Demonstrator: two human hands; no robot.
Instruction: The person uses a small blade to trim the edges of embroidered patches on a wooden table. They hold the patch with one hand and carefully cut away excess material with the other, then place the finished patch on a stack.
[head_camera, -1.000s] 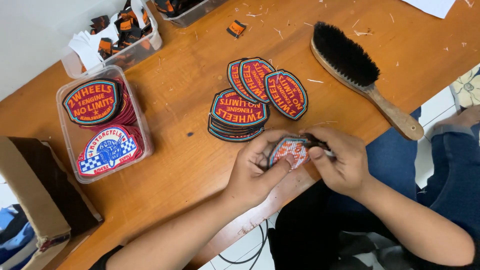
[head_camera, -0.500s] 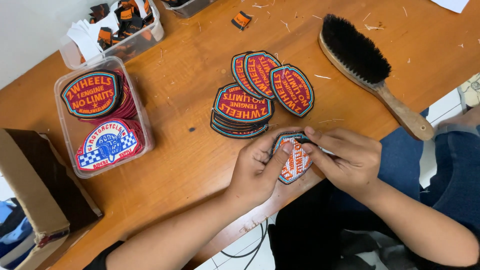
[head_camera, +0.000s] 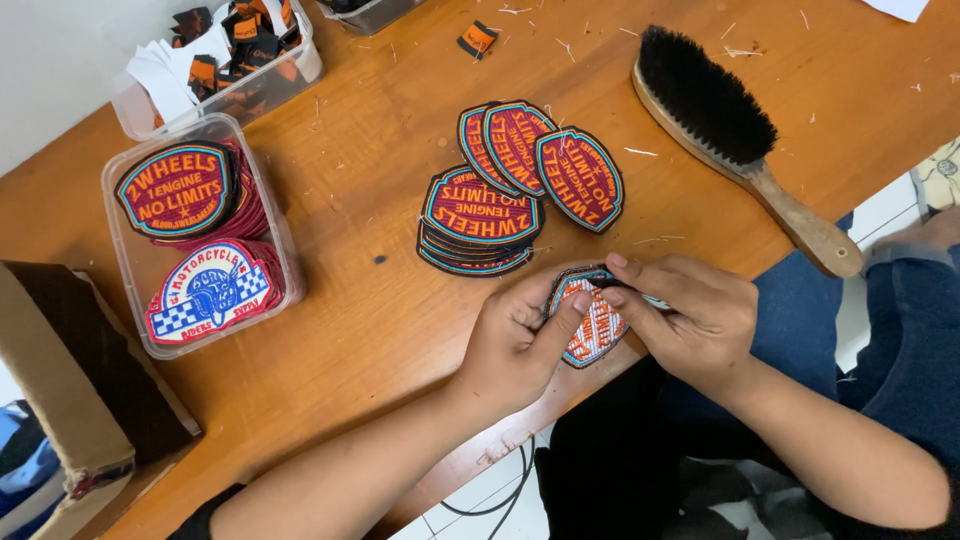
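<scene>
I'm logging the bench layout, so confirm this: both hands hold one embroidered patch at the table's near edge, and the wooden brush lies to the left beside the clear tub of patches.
One detail is wrong. The head view shows the wooden brush lying on the right of the table, far from the clear tub of patches on the left. The rest stands: the left hand and right hand hold one embroidered patch at the near edge.

Both hands' fingers hide much of the patch (head_camera: 592, 325).

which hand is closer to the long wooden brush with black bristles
Right. The right hand sits just below-left of the wooden brush, near its handle end; the left hand is farther left, beyond the embroidered patch.
</scene>
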